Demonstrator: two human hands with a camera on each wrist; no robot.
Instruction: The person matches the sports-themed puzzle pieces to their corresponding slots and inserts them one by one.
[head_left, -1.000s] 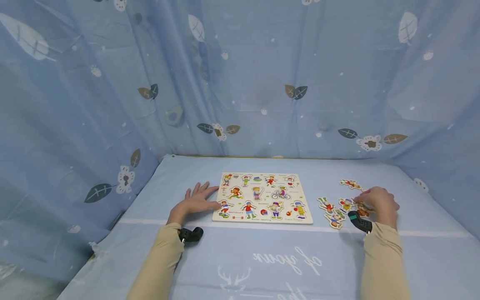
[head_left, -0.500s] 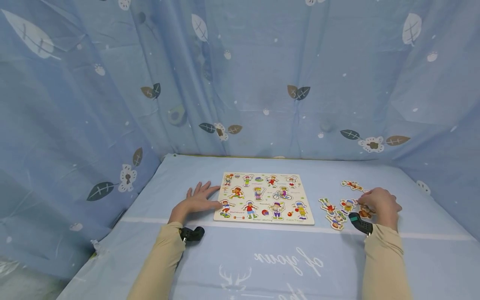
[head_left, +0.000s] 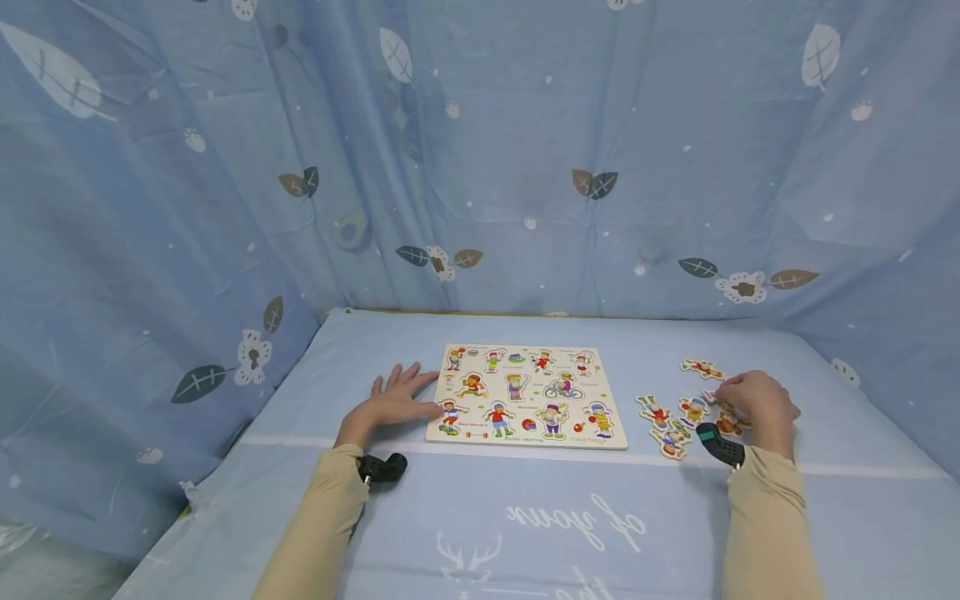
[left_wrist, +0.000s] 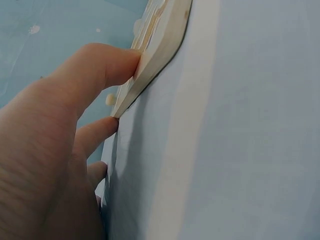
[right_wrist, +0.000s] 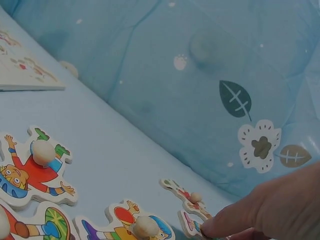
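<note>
A wooden puzzle board [head_left: 543,392] with printed sporting children lies on the table. My left hand [head_left: 392,404] is at its left side, fingers spread; in the left wrist view the thumb [left_wrist: 112,65] touches the board's edge [left_wrist: 160,55] and the forefinger touches near a corner. On the right, my bent right hand [head_left: 761,404] reaches down over loose puzzle pieces. In the right wrist view its fingertips pinch a small puzzle piece [right_wrist: 188,224], mostly covered by the finger; the thumb is hidden. Close by lie a blue-helmeted child piece [right_wrist: 37,172] and another knobbed piece [right_wrist: 120,225].
Several more pieces lie between board and right hand, including one in red [head_left: 654,412] and a lower one [head_left: 670,444]. Another piece [head_left: 702,368] lies farther back. A blue patterned curtain [head_left: 517,167] hangs behind the cloth-covered table [head_left: 420,533].
The view shifts slightly with the head. The left hand stays at the board, and the right hand stays over the loose pieces with only small finger movement.
</note>
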